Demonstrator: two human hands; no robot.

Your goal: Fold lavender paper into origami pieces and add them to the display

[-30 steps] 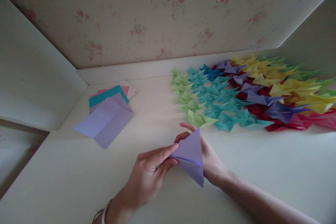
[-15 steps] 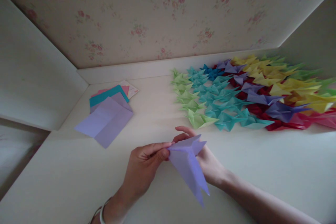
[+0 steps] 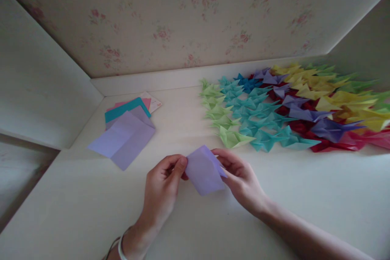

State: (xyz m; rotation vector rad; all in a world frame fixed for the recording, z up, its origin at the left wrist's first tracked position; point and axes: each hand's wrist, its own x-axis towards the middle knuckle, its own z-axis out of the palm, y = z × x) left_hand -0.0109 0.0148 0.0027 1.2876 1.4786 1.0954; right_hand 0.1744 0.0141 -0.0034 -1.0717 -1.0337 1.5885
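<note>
A folded purple origami paper [image 3: 203, 170], now a small diamond with loose flaps on its right side, is held above the white tabletop. My left hand [image 3: 164, 187] pinches its left corner between thumb and fingers. On the other side my right hand [image 3: 240, 178] is closed around the right flaps, thumb in front and fingers partly hidden behind the paper. Farther left lie creased purple sheets [image 3: 131, 140], partly covering a teal sheet [image 3: 128, 109].
Rows of folded paper cranes [image 3: 258, 109] in green, teal, purple, red and yellow fill the back right. Pink and white papers [image 3: 155, 103] stick out behind the teal sheet. A floral wall [image 3: 161, 28] rises behind the white table [image 3: 179, 118], with a white panel [image 3: 36, 69] at left.
The purple paper has gone from an open triangle with hanging flaps to a flattened diamond. My right hand has come from behind it to grip its right side.
</note>
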